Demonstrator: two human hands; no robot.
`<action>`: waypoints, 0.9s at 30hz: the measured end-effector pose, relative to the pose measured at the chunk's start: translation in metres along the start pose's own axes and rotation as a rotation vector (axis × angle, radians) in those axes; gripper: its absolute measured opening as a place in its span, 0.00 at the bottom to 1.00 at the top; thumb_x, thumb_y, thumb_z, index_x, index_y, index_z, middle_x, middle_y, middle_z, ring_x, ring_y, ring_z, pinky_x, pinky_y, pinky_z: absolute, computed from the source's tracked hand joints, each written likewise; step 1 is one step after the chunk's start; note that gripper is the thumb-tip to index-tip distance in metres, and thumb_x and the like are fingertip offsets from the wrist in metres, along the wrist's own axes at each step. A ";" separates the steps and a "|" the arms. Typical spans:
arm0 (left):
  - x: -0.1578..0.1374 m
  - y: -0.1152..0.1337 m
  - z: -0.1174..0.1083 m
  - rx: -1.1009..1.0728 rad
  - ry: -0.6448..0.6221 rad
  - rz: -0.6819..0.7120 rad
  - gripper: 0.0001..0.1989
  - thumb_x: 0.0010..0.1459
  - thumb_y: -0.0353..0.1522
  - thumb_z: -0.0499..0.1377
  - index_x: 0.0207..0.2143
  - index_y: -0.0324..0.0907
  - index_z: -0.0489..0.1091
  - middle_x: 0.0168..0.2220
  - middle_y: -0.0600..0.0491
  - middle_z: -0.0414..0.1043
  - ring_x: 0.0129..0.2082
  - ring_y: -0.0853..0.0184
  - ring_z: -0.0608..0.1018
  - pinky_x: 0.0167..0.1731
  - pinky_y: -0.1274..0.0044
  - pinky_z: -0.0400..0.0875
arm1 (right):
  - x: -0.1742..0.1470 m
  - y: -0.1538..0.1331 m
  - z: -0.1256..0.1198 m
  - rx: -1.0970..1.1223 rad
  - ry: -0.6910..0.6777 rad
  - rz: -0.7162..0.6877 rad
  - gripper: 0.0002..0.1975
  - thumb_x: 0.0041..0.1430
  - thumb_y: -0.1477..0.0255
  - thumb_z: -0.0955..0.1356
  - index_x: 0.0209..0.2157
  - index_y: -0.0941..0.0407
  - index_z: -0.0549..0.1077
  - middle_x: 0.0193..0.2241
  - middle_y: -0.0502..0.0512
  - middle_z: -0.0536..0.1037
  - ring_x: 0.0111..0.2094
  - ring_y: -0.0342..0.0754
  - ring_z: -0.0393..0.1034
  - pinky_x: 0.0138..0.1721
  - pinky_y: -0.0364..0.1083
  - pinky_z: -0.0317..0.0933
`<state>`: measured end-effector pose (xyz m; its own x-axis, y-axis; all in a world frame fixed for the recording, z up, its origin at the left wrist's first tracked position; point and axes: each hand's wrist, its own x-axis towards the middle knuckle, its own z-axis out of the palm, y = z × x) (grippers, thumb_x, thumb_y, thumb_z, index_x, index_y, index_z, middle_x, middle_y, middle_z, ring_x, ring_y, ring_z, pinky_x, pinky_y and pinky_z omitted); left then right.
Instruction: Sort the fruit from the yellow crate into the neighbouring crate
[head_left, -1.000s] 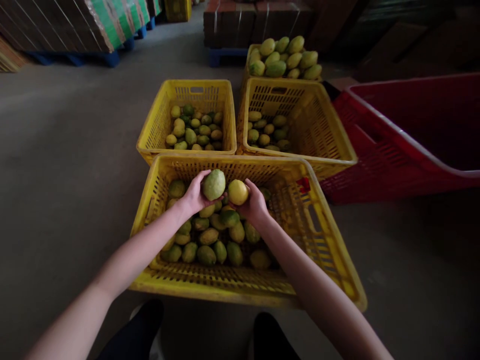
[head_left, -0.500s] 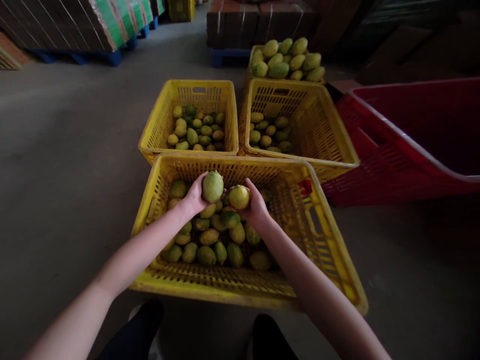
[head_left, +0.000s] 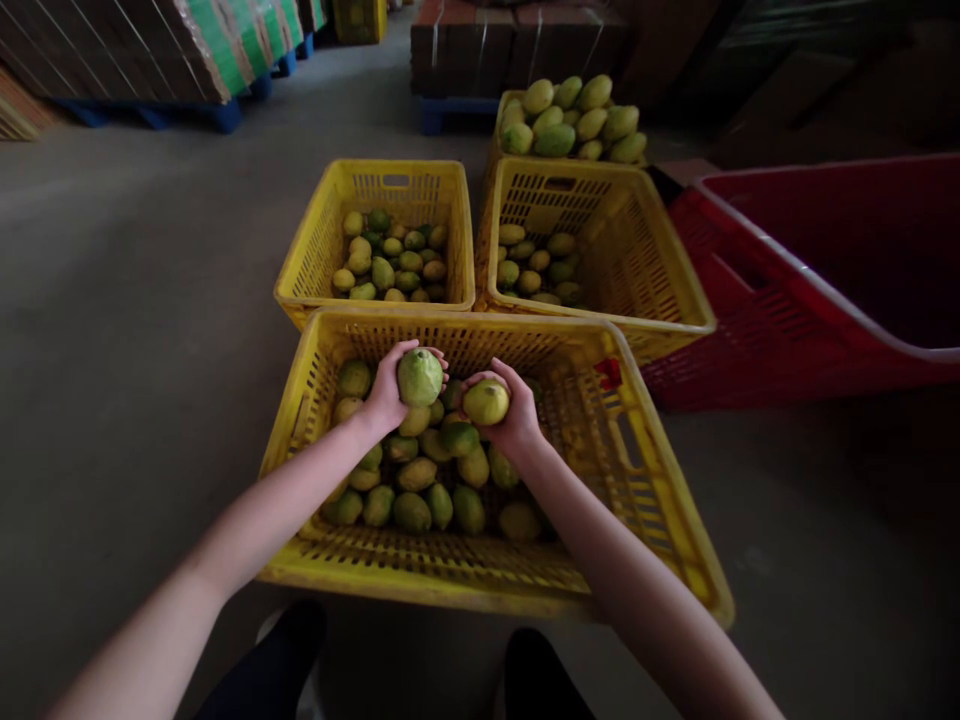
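Observation:
My left hand [head_left: 387, 394] is closed around a pale green lemon [head_left: 420, 377], its nubbed end turned upward. In my right hand [head_left: 517, 415] rests a yellower lemon [head_left: 486, 402], with the fingers curled round it from behind and the side. Both hands are over the near yellow crate [head_left: 480, 590], a small gap between them. Below them several green and yellow lemons [head_left: 417, 474] lie on the crate's floor, mostly toward its left and middle. My forearms and hands hide some of that fruit.
Behind stand a left yellow crate [head_left: 300, 240] and a right yellow crate [head_left: 667, 250], both with fruit inside. Farther back, a crate is heaped with longer green-yellow fruit [head_left: 555, 140]. A large red crate [head_left: 735, 330] is at the right. Wrapped pallet loads [head_left: 240, 40] stand at the back.
Both lemons have turned in my hands, the left one showing its nubbed end more. My left hand has shifted slightly left, and the right-hand lemon slightly right and down.

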<state>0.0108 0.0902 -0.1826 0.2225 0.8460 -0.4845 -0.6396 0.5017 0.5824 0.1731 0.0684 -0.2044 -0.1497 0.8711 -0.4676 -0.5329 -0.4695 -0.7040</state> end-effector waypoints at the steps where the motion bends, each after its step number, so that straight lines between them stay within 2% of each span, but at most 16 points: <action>1: -0.001 -0.001 0.000 0.047 -0.011 0.060 0.15 0.60 0.36 0.54 0.29 0.38 0.77 0.25 0.49 0.78 0.26 0.65 0.80 0.26 0.78 0.74 | -0.003 -0.001 0.001 -0.008 -0.003 -0.039 0.17 0.50 0.57 0.69 0.18 0.54 0.73 0.20 0.53 0.76 0.21 0.48 0.68 0.20 0.45 0.61; 6: -0.010 0.000 -0.004 0.411 -0.155 0.340 0.14 0.57 0.32 0.56 0.21 0.40 0.77 0.26 0.50 0.79 0.28 0.65 0.79 0.32 0.78 0.72 | -0.015 -0.004 0.008 -0.067 -0.020 -0.239 0.14 0.48 0.60 0.70 0.16 0.54 0.74 0.20 0.54 0.75 0.25 0.48 0.69 0.25 0.45 0.64; 8: -0.013 0.001 -0.004 0.535 -0.198 0.395 0.15 0.56 0.33 0.56 0.22 0.41 0.79 0.26 0.49 0.79 0.28 0.64 0.79 0.33 0.77 0.71 | -0.017 -0.005 0.009 -0.083 -0.029 -0.280 0.15 0.47 0.60 0.70 0.16 0.54 0.74 0.21 0.54 0.75 0.26 0.48 0.69 0.26 0.46 0.65; 11: -0.017 0.002 -0.004 0.600 -0.242 0.453 0.15 0.55 0.35 0.57 0.23 0.41 0.80 0.26 0.48 0.79 0.28 0.63 0.77 0.33 0.76 0.70 | -0.018 -0.005 0.009 -0.072 -0.047 -0.303 0.14 0.47 0.60 0.69 0.16 0.54 0.76 0.21 0.54 0.75 0.26 0.49 0.70 0.26 0.46 0.64; 17: -0.017 0.005 -0.006 0.623 -0.304 0.536 0.16 0.54 0.39 0.58 0.24 0.39 0.81 0.26 0.47 0.78 0.28 0.63 0.76 0.33 0.76 0.69 | -0.018 -0.004 0.009 -0.071 -0.070 -0.323 0.14 0.48 0.63 0.68 0.15 0.54 0.76 0.20 0.54 0.75 0.25 0.48 0.70 0.28 0.46 0.65; 22: -0.012 0.002 -0.007 0.583 -0.320 0.544 0.18 0.54 0.42 0.60 0.24 0.38 0.80 0.25 0.48 0.78 0.26 0.64 0.77 0.30 0.76 0.69 | -0.011 -0.004 0.005 -0.056 -0.083 -0.268 0.17 0.48 0.59 0.70 0.15 0.55 0.74 0.20 0.55 0.76 0.25 0.48 0.70 0.27 0.45 0.67; 25: -0.006 -0.001 -0.003 0.424 -0.232 0.510 0.16 0.54 0.40 0.59 0.23 0.38 0.78 0.24 0.50 0.77 0.25 0.67 0.76 0.29 0.78 0.70 | -0.003 -0.001 0.002 0.032 -0.054 -0.141 0.21 0.54 0.54 0.68 0.19 0.55 0.75 0.20 0.55 0.77 0.24 0.48 0.72 0.25 0.45 0.67; 27: -0.003 -0.002 0.000 0.245 -0.123 0.386 0.16 0.55 0.39 0.57 0.22 0.39 0.76 0.24 0.51 0.76 0.24 0.68 0.76 0.28 0.78 0.71 | 0.001 -0.001 0.000 0.097 -0.044 -0.068 0.20 0.58 0.54 0.65 0.26 0.56 0.77 0.23 0.55 0.79 0.25 0.49 0.74 0.25 0.45 0.69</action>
<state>0.0114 0.0873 -0.1821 0.0976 0.9867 -0.1301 -0.5032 0.1617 0.8489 0.1732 0.0699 -0.2043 -0.1457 0.9071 -0.3950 -0.6209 -0.3947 -0.6773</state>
